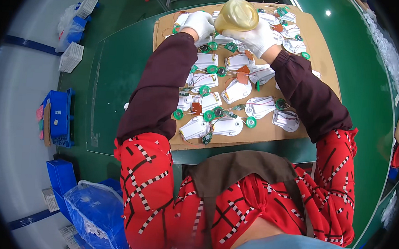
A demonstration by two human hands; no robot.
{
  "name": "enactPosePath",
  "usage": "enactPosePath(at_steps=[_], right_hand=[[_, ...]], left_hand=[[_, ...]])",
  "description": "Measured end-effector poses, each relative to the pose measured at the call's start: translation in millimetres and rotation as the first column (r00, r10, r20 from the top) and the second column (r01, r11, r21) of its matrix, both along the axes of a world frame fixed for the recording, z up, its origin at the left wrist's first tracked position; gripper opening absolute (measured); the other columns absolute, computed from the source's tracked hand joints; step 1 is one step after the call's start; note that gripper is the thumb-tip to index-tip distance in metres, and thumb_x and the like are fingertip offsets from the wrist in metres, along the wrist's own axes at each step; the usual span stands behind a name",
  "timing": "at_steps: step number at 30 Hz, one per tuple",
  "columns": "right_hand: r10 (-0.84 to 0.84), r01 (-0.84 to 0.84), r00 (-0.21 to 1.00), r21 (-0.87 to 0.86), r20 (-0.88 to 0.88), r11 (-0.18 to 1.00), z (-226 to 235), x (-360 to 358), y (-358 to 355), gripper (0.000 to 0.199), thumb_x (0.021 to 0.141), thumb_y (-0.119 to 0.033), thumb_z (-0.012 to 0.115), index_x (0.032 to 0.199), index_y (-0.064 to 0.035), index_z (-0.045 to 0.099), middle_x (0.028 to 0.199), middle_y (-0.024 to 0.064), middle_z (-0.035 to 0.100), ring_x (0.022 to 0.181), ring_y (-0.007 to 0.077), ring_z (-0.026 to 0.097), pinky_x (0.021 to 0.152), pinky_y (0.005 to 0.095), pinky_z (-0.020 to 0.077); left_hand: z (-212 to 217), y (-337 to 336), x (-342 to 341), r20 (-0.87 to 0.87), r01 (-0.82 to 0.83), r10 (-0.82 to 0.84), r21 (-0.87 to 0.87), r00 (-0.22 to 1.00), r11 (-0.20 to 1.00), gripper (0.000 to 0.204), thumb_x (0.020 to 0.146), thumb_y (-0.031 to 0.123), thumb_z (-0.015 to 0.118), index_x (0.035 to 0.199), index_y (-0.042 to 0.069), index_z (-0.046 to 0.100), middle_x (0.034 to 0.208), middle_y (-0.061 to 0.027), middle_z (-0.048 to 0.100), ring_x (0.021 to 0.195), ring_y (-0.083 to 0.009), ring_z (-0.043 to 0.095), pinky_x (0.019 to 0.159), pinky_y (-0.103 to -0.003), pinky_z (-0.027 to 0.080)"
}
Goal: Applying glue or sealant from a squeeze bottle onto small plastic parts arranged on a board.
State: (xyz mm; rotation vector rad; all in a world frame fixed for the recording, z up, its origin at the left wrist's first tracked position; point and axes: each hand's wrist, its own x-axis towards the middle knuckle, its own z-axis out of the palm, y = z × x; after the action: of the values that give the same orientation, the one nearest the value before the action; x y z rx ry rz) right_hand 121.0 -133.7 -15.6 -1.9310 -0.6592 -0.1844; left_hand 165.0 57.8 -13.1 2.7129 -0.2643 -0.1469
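My right hand (258, 38), in a white glove, is wrapped round a translucent yellowish plastic bottle (237, 16), its broad rounded end turned up toward me. At the far left of the brown cardboard sheet (262, 137), my left hand (201, 25), also gloved, is curled in beside the bottle. Its fingertips are hidden, and I cannot make out what is in them. Below both hands lie rows of white plastic housings (236, 90), wired to green round parts (204, 90) and small green circuit boards (231, 47). Reddish-brown flat pieces (243, 77) lie among the wires.
The cardboard lies on a dark green table (120, 74). Blue bins (60, 116) and white baskets (71, 57) stand to the left. A blue tub lined with clear plastic (96, 209) is at the lower left. Clear plastic bags (384, 53) line the far right.
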Motion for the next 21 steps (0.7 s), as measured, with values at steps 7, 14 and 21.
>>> enactPosePath(at_steps=[7,14,21], right_hand=[[0.028,0.003,0.987,0.199,-0.157,0.98,8.3,-10.0,-1.8,0.053,0.066,-0.031,0.076,0.106,-0.0031,0.055,0.098,0.0074,0.062,0.084,0.0143,0.06,0.074,0.0264,0.0476],[0.034,0.046,0.977,0.367,-0.209,0.929,3.1,2.7,-2.6,0.045,0.071,-0.023,0.072,0.106,0.0,0.055,0.097,0.0089,0.061,0.082,0.0142,0.06,0.07,0.0259,0.0512],[0.018,0.08,0.968,0.375,-0.252,0.923,-3.6,10.1,-3.1,0.045,0.072,-0.022,0.072,0.107,-0.0001,0.054,0.098,0.0094,0.06,0.082,0.0153,0.061,0.07,0.0263,0.0516]], left_hand=[[-3.4,2.0,-1.1,0.066,0.038,-0.038,0.003,0.997,0.999,0.017,0.069,0.014,0.063,0.084,0.005,0.065,0.07,-0.007,0.065,0.059,-0.0123,0.061,0.06,-0.026,0.048],[1.6,-3.3,-4.5,0.089,0.065,-0.068,0.037,0.994,0.997,0.021,0.068,0.015,0.062,0.087,0.007,0.067,0.08,-0.0074,0.066,0.069,-0.0154,0.063,0.067,-0.027,0.048],[4.8,-6.5,-6.2,0.095,0.071,-0.077,0.058,0.992,0.996,0.022,0.067,0.016,0.063,0.086,0.008,0.067,0.082,-0.0083,0.066,0.072,-0.0167,0.063,0.069,-0.028,0.048]])
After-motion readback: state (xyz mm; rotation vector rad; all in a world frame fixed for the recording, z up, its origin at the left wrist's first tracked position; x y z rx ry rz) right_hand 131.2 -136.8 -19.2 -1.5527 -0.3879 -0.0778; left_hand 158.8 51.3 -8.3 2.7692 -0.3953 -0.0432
